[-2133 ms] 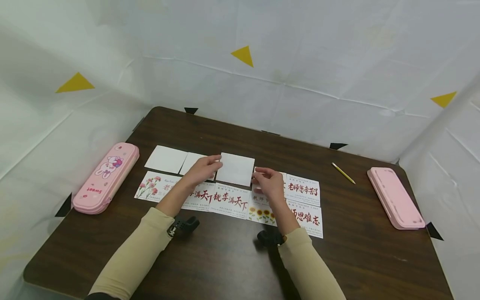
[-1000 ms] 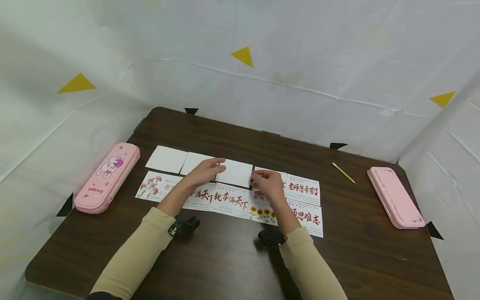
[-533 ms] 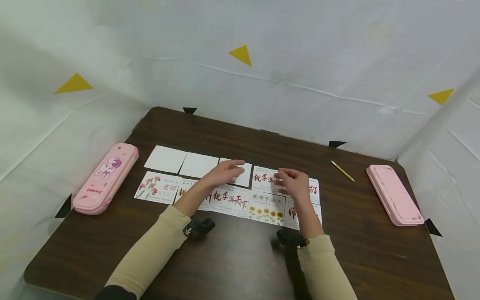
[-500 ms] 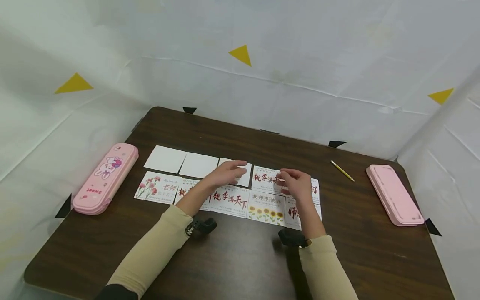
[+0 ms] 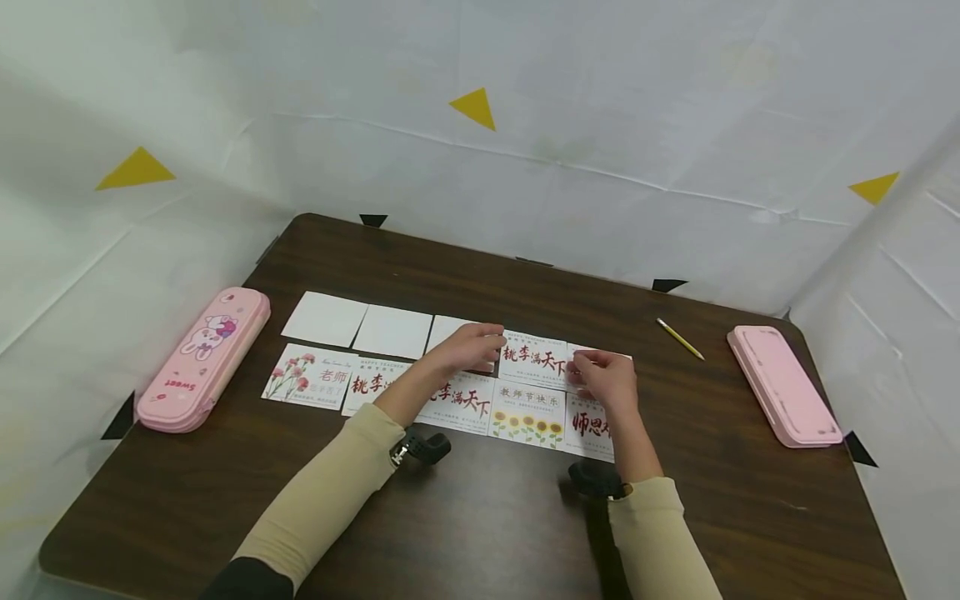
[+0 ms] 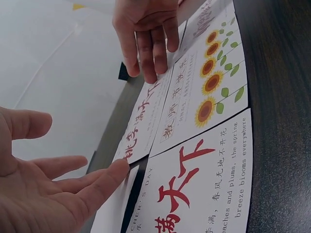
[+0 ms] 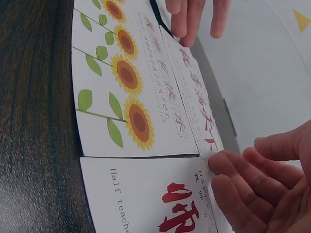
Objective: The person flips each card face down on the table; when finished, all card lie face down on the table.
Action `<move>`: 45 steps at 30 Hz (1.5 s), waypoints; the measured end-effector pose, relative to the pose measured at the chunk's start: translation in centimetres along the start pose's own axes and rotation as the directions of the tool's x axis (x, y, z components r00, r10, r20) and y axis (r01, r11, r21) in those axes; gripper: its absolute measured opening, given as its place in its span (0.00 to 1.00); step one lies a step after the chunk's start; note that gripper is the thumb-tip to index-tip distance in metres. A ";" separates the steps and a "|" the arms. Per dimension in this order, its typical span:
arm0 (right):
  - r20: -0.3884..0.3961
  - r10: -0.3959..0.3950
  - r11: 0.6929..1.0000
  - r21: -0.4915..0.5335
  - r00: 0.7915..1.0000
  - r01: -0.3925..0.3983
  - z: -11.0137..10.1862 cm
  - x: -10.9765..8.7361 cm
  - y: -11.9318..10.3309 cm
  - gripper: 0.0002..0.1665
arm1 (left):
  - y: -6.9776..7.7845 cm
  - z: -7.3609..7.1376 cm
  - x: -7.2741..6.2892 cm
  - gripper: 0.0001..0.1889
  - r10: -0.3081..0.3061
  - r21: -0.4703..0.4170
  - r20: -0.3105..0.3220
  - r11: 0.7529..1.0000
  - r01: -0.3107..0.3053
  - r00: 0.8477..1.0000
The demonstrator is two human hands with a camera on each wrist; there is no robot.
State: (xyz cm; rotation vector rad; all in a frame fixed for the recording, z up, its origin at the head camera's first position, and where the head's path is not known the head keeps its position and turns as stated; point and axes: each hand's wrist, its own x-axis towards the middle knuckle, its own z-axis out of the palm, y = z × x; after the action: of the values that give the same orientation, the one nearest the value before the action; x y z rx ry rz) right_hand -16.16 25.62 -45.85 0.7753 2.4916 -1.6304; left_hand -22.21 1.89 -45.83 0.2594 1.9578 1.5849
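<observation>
Paper cards lie in two rows on the table. In the head view my left hand (image 5: 468,348) hovers over the third blank card (image 5: 444,333), fingers extended by the left edge of a card with red calligraphy (image 5: 532,354). At that card's other side is my right hand (image 5: 609,382), fingers loosely bent over the top-right card, mostly hidden. Below lie a sunflower card (image 5: 527,417) and another red-lettered card (image 5: 587,423) under the right wrist. The left wrist view shows the left fingertips (image 6: 119,167) close to a card edge; the right wrist view has the right fingertips (image 7: 221,165) at a card edge.
Two more blank cards (image 5: 325,318) and a carnation card (image 5: 307,377) lie at the left of the rows. A pink pencil case with a rabbit (image 5: 204,358) stands far left, another pink case (image 5: 783,385) far right. A yellow pencil (image 5: 680,338) lies behind.
The third blank card came down into line with its row between the two oldest frames. Both hands then shifted right, from that card to either side of the red calligraphy card.
</observation>
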 end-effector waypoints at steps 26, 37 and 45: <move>0.017 0.015 0.999 0.028 1.000 -0.016 -0.1 -0.3 0.1 0.23 | 0.2 0.5 -0.1 0.26 0.038 0.034 -0.008 0.999 -0.038 0.999; 0.055 0.019 0.995 0.095 0.998 -0.025 -0.3 0.3 0.5 0.21 | 0.4 0.3 -0.2 0.26 0.063 -0.014 -0.040 0.998 -0.063 0.997; 0.049 -0.018 0.993 0.117 0.999 0.012 -0.3 0.3 0.5 0.20 | 0.6 0.0 -0.7 0.25 0.077 -0.048 -0.074 0.996 -0.081 0.994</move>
State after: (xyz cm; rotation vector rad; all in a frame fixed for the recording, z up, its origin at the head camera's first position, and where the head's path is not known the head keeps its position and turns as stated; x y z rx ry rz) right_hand -16.14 26.20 -46.26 0.7191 2.3927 -1.7915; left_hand -21.79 1.70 -45.04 0.2655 1.9808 1.7138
